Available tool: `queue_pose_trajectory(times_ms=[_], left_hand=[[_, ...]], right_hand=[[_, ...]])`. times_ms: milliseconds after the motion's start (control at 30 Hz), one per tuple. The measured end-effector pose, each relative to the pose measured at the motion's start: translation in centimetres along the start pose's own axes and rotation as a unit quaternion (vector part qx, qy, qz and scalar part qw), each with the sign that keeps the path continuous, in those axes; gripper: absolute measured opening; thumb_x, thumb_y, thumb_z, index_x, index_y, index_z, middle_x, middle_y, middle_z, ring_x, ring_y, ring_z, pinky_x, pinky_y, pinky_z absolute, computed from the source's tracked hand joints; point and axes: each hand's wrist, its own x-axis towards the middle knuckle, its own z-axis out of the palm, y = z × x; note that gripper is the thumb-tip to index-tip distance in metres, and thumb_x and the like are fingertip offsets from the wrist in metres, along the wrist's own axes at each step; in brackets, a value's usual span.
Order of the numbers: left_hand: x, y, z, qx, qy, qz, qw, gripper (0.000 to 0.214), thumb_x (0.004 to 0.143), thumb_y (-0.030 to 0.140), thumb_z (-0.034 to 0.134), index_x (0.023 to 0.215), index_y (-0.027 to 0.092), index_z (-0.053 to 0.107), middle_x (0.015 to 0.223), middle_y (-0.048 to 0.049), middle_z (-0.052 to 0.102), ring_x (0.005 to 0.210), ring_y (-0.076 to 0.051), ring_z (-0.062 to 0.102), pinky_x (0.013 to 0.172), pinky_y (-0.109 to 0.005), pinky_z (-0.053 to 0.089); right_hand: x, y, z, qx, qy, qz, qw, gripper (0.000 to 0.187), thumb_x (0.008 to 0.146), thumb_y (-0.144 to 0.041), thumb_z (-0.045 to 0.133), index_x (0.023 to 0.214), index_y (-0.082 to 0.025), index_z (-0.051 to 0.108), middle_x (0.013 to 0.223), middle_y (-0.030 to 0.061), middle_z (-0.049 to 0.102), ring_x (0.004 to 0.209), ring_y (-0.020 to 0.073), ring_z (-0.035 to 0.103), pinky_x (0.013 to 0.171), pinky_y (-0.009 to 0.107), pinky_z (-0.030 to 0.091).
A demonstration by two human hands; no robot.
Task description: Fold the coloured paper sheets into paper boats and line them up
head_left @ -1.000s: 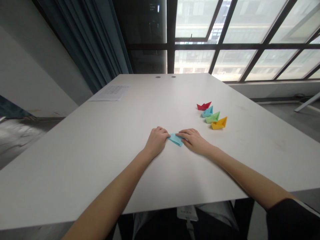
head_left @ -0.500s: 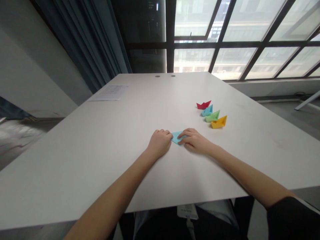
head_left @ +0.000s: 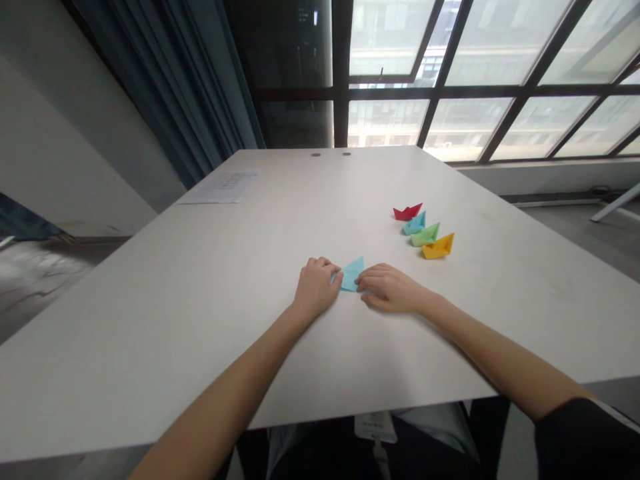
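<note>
A light blue folded paper (head_left: 352, 274) lies on the white table (head_left: 200, 280) between my two hands, its point turned up and away from me. My left hand (head_left: 316, 289) is curled, fingertips pinching the paper's left edge. My right hand (head_left: 389, 289) has its fingers closed on the paper's right edge. Both hands rest on the tabletop.
Four finished paper boats stand in a row to the right: red (head_left: 407, 212), blue (head_left: 415, 223), green (head_left: 425, 235), yellow (head_left: 439, 246). A printed sheet (head_left: 221, 187) lies at the far left of the table. Windows and a dark curtain are behind.
The blue paper has gone from lying flat and pointing toward me to having a triangular flap raised away from me. Both hands stayed close around it and shifted slightly.
</note>
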Motion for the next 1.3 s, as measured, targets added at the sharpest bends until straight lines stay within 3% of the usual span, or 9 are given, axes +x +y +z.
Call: queue_pose_trajectory(times_ms=[133, 233, 300, 433, 533, 633, 933, 1133, 1300], left_hand=[[0.2, -0.1, -0.2, -0.098, 0.003, -0.028, 0.995, 0.019, 0.076, 0.027, 0.052, 0.082, 0.018, 0.067, 0.087, -0.0058, 0.064, 0.089, -0.020, 0.053, 0.086, -0.037, 0.039], [0.2, 0.1, -0.1, -0.234, -0.019, -0.064, 0.970, 0.015, 0.071, 0.025, 0.055, 0.080, 0.017, 0.066, 0.075, -0.0031, 0.065, 0.074, -0.017, 0.057, 0.075, -0.031, 0.044], [0.2, 0.4, 0.1, -0.350, -0.037, -0.102, 0.930, 0.015, 0.068, 0.024, 0.059, 0.079, 0.016, 0.064, 0.068, -0.0013, 0.062, 0.064, -0.014, 0.057, 0.063, -0.025, 0.045], [0.4, 1.3, 0.3, -0.544, -0.041, -0.188, 0.817, 0.022, 0.059, 0.020, 0.067, 0.079, 0.014, 0.060, 0.060, 0.0025, 0.057, 0.052, -0.008, 0.052, 0.051, -0.019, 0.040], [0.4, 1.9, -0.1, -0.639, -0.055, -0.226, 0.733, 0.040, 0.055, 0.016, 0.070, 0.093, 0.014, 0.059, 0.065, 0.0022, 0.060, 0.055, -0.009, 0.055, 0.054, -0.020, 0.043], [0.2, 2.1, -0.5, -0.693, -0.080, -0.224, 0.681, 0.051, 0.055, 0.014, 0.072, 0.103, 0.014, 0.057, 0.077, -0.0017, 0.064, 0.067, -0.012, 0.061, 0.062, -0.024, 0.048], [0.1, 2.7, -0.2, -0.701, -0.086, -0.238, 0.666, 0.035, 0.069, 0.034, 0.067, 0.097, 0.020, 0.053, 0.087, -0.0036, 0.063, 0.067, -0.013, 0.064, 0.048, -0.019, 0.049], [0.1, 2.9, -0.1, -0.685, -0.060, -0.247, 0.682, 0.034, 0.064, 0.033, 0.071, 0.086, 0.018, 0.049, 0.074, 0.0012, 0.059, 0.062, -0.011, 0.062, 0.046, -0.017, 0.049], [0.2, 2.9, -0.1, -0.668, -0.057, -0.236, 0.704, 0.031, 0.068, 0.032, 0.066, 0.088, 0.018, 0.046, 0.077, -0.0003, 0.059, 0.060, -0.012, 0.062, 0.044, -0.018, 0.048]], right_hand=[[0.0, -0.2, -0.1, 0.011, -0.005, -0.003, 1.000, 0.016, 0.078, -0.022, 0.051, 0.089, -0.019, 0.061, 0.090, 0.0062, 0.065, 0.089, 0.0183, 0.058, 0.084, 0.034, 0.042], [0.2, -0.3, -0.1, 0.001, -0.005, -0.001, 1.000, 0.014, 0.080, -0.022, 0.050, 0.087, -0.018, 0.061, 0.089, 0.0064, 0.064, 0.088, 0.0184, 0.058, 0.084, 0.035, 0.042], [0.3, -0.2, 0.0, -0.011, 0.008, 0.000, 1.000, 0.014, 0.082, -0.022, 0.048, 0.086, -0.019, 0.061, 0.088, 0.0067, 0.063, 0.087, 0.0186, 0.057, 0.082, 0.035, 0.042], [0.4, 0.1, 0.3, -0.030, 0.067, 0.013, 0.997, 0.015, 0.084, -0.024, 0.047, 0.086, -0.020, 0.062, 0.086, 0.0071, 0.062, 0.087, 0.0192, 0.054, 0.079, 0.034, 0.043], [0.5, 0.1, 0.5, -0.007, 0.116, 0.036, 0.993, 0.015, 0.083, -0.020, 0.047, 0.090, -0.020, 0.061, 0.086, 0.0065, 0.062, 0.084, 0.0179, 0.055, 0.077, 0.032, 0.045], [0.6, -0.2, 0.8, 0.046, 0.155, 0.090, 0.983, 0.018, 0.083, -0.018, 0.046, 0.095, -0.020, 0.059, 0.087, 0.0047, 0.063, 0.076, 0.0144, 0.058, 0.072, 0.028, 0.047], [1.1, -1.3, 0.7, 0.174, 0.166, 0.183, 0.953, 0.023, 0.085, -0.027, 0.044, 0.101, -0.020, 0.060, 0.086, 0.0025, 0.068, 0.075, 0.0141, 0.063, 0.068, 0.027, 0.049], [1.2, -1.7, 0.4, 0.181, 0.180, 0.172, 0.951, 0.024, 0.077, -0.030, 0.057, 0.099, -0.019, 0.060, 0.085, 0.0032, 0.068, 0.077, 0.0151, 0.064, 0.073, 0.029, 0.049], [1.1, -1.3, 0.7, 0.208, 0.188, 0.179, 0.943, 0.027, 0.077, -0.029, 0.057, 0.101, -0.018, 0.057, 0.088, 0.0048, 0.068, 0.077, 0.0153, 0.064, 0.073, 0.030, 0.050]])
